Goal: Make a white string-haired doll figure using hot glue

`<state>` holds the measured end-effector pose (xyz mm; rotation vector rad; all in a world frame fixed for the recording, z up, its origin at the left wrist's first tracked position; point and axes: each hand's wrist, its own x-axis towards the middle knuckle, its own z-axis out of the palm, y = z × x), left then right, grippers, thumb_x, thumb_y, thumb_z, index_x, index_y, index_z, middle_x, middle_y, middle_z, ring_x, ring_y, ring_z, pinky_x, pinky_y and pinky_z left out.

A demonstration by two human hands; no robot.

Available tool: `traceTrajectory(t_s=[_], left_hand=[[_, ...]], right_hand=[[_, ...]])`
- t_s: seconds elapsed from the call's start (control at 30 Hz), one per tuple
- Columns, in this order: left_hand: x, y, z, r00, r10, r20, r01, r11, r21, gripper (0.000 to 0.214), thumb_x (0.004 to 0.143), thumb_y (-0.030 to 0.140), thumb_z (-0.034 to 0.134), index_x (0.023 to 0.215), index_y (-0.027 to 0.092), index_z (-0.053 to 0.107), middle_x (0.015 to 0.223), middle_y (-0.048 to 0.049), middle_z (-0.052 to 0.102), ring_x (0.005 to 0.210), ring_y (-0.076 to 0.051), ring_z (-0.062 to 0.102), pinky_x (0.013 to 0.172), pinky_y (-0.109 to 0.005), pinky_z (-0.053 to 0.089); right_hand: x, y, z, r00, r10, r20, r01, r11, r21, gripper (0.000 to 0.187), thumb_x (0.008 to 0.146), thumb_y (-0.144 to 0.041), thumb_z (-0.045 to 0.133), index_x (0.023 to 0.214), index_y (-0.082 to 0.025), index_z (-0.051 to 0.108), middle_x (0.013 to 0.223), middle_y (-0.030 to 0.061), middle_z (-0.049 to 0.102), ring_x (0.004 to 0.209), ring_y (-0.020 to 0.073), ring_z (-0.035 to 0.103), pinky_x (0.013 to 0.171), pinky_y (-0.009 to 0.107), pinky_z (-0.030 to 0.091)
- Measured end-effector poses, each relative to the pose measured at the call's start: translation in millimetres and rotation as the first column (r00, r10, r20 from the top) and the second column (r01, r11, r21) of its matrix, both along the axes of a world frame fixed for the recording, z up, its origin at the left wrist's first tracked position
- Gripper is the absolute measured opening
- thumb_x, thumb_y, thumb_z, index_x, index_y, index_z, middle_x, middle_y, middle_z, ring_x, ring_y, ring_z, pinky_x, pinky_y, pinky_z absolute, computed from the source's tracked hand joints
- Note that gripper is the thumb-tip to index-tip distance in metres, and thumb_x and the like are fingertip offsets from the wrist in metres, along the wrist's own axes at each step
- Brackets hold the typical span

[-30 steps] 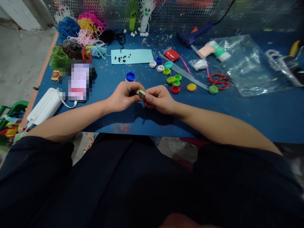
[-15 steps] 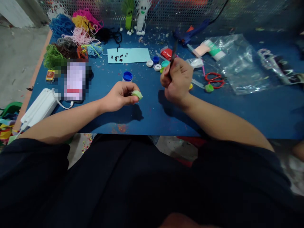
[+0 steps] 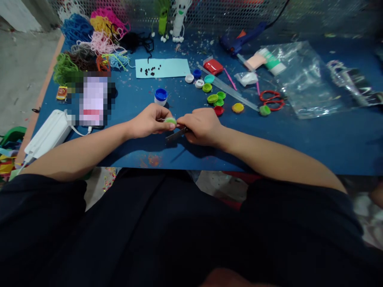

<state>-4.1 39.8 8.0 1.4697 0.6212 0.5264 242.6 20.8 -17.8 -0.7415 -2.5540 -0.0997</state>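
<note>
My left hand pinches a small green bottle cap with whitish material on it, between thumb and fingers. Close against it, the fingertips of my right hand meet the cap's right side. A thin dark knife blade sticks out of my closed right hand, pointing left and down below the cap; its handle is hidden in the palm. Just behind my left hand stands a small white pot with a blue lid. Loose bottle caps in several colours lie beyond my right hand.
Yarn bundles and a phone wired to a white power bank are on the left. A light-blue card carries black beads. Red scissors, a glue gun and a plastic bag lie to the right.
My right hand has come down and left from its raised position, bringing the knife from upright to low beside the bottle cap. My left hand stays nearly in place, still pinching the cap.
</note>
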Motion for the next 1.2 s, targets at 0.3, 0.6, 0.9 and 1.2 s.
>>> traceTrajectory(t_s=[0.3,0.6,0.9,1.2], left_hand=[[3,-3,2.0,0.996,0.068,0.053,-0.069,0.998,0.001,0.053,0.081,0.059,0.093,0.089,0.013,0.069,0.075,-0.0018,0.065,0.059,-0.006,0.054,0.055,-0.02,0.042],[-2,3,6.8,0.987,-0.153,0.056,0.162,0.956,-0.246,0.052,0.072,0.051,0.101,0.078,0.011,0.068,0.077,-0.0079,0.073,0.064,-0.014,0.071,0.063,-0.027,0.06],[-7,4,9.6,0.985,-0.162,0.058,0.172,0.947,-0.272,0.054,0.07,0.052,0.102,0.075,0.01,0.068,0.074,-0.0112,0.073,0.06,-0.016,0.07,0.058,-0.029,0.06],[-9,8,4.7,0.991,-0.033,0.13,0.051,0.989,-0.142,0.063,0.07,0.063,0.099,0.087,0.014,0.063,0.086,-0.0134,0.079,0.065,-0.017,0.075,0.058,-0.028,0.06]], right_hand=[[1,6,-3.4,0.992,-0.026,-0.122,0.025,1.0,-0.009,0.035,0.106,-0.047,0.054,0.091,-0.02,0.071,0.067,0.003,0.063,0.059,0.0143,0.047,0.066,0.033,0.034],[-4,0,-7.8,0.97,0.13,-0.206,-0.122,0.991,0.051,0.038,0.103,-0.049,0.059,0.076,-0.023,0.065,0.059,0.0004,0.053,0.054,0.0132,0.035,0.06,0.034,0.027],[6,2,-1.6,0.96,0.016,-0.28,-0.008,0.999,0.032,0.037,0.103,-0.049,0.057,0.076,-0.025,0.062,0.057,0.0008,0.049,0.055,0.0155,0.036,0.061,0.036,0.031],[7,14,-5.4,0.969,-0.098,-0.227,0.063,0.986,-0.155,0.044,0.102,-0.058,0.061,0.079,-0.021,0.069,0.062,0.0033,0.061,0.059,0.0151,0.047,0.065,0.033,0.033]])
